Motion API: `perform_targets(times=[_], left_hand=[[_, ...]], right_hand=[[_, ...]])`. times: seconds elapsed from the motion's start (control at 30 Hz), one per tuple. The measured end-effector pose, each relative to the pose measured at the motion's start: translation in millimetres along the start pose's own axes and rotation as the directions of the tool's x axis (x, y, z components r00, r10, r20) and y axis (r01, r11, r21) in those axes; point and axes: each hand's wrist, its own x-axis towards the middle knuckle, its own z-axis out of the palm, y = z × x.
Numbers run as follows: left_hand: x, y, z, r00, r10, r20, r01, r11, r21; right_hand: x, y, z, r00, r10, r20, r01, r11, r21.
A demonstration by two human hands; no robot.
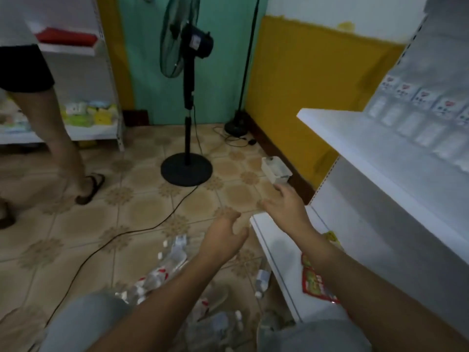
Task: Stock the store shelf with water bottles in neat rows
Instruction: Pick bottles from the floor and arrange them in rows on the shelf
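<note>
Reaching out at the centre of the frame, the left hand [223,240] and the right hand [285,207] both hang empty, fingers loosely spread, the right one above the near corner of the bare lower shelf [275,247]. Loose water bottles [162,273] lie scattered on the tiled floor [83,224] at lower centre, beneath the forearms. Doing this step well probably means dropping a hand to the nearest bottle, gripping its body, and standing it upright at the shelf's back before building rows forward.

Floor tiles [142,214]: beige, brown floral medallions.
Pedestal fan [186,97]: black.
Far wall [304,80]: mustard yellow.
Shelf unit [355,148]: white.
Water bottles [157,275]: clear, red-white labels.
</note>
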Motion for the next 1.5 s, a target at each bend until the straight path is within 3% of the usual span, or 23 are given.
perform_targets(times=[0.17,0.3,0.47,0.57,0.63,0.7,0.77,0.8,1.0,1.1,1.2,1.23,1.3,1.37,1.43,1.5], left_hand=[[40.3,-60.3,34.7,0.991,-0.106,0.088,0.094,0.988,0.125],[73.5,-113.5,64.5,0.976,-0.192,0.101,0.173,0.969,0.174],[86.1,-191.4,113.6,0.915,-0.357,0.188,0.319,0.926,0.204],[74.9,-231.0,142.8,0.839,-0.477,0.261,0.429,0.875,0.223],[62.7,-251.8,161.7,0.836,-0.503,0.221,0.448,0.857,0.255],[52.7,-270.6,176.4,0.836,-0.517,0.185,0.465,0.846,0.262],[46.0,-283.0,187.1,0.761,-0.585,0.281,0.521,0.809,0.271],[42.2,-291.0,192.9,0.738,-0.590,0.328,0.521,0.806,0.280],[34.8,-327.5,208.0,0.690,-0.640,0.338,0.578,0.768,0.274],[39.3,-328.1,208.8,0.677,-0.655,0.335,0.602,0.755,0.259],[39.4,-323.4,208.3,0.678,-0.643,0.357,0.581,0.766,0.275],[38.4,-319.8,206.2,0.677,-0.636,0.370,0.573,0.771,0.277],[36.2,-312.1,204.6,0.678,-0.614,0.404,0.557,0.788,0.263],[37.6,-301.6,199.2,0.709,-0.587,0.390,0.527,0.809,0.260],[46.5,-285.1,191.8,0.736,-0.580,0.348,0.562,0.811,0.163],[62.3,-263.0,180.3,0.781,-0.549,0.297,0.559,0.827,0.058]], right_hand=[[15.2,67.0,67.7,0.986,0.141,0.090,-0.144,0.989,0.036],[21.4,116.4,134.5,0.933,0.304,0.192,-0.316,0.948,0.035],[2.0,182.6,238.8,0.879,0.326,0.348,-0.358,0.933,0.030],[-15.1,219.1,293.8,0.821,0.247,0.515,-0.207,0.969,-0.135],[-23.0,242.0,330.6,0.783,0.173,0.597,-0.076,0.980,-0.184],[-30.3,263.9,369.7,0.681,0.079,0.728,0.089,0.978,-0.190],[-36.8,279.2,400.6,0.567,0.031,0.823,0.275,0.935,-0.224],[-38.9,284.6,413.2,0.548,-0.005,0.836,0.359,0.904,-0.230],[-23.8,301.3,443.1,0.543,-0.346,0.765,0.716,0.666,-0.207],[-12.7,302.1,445.8,0.523,-0.382,0.762,0.750,0.631,-0.199],[-5.4,307.1,448.5,0.461,-0.236,0.855,0.671,0.724,-0.162],[-2.9,307.9,445.8,0.481,-0.180,0.858,0.594,0.787,-0.168],[0.4,305.6,429.7,0.567,-0.013,0.824,0.309,0.930,-0.197],[3.3,297.6,400.4,0.701,0.092,0.707,-0.004,0.992,-0.125],[8.8,282.3,362.0,0.817,0.177,0.548,-0.232,0.972,0.032],[17.2,258.4,320.2,0.857,0.289,0.426,-0.376,0.916,0.136]])
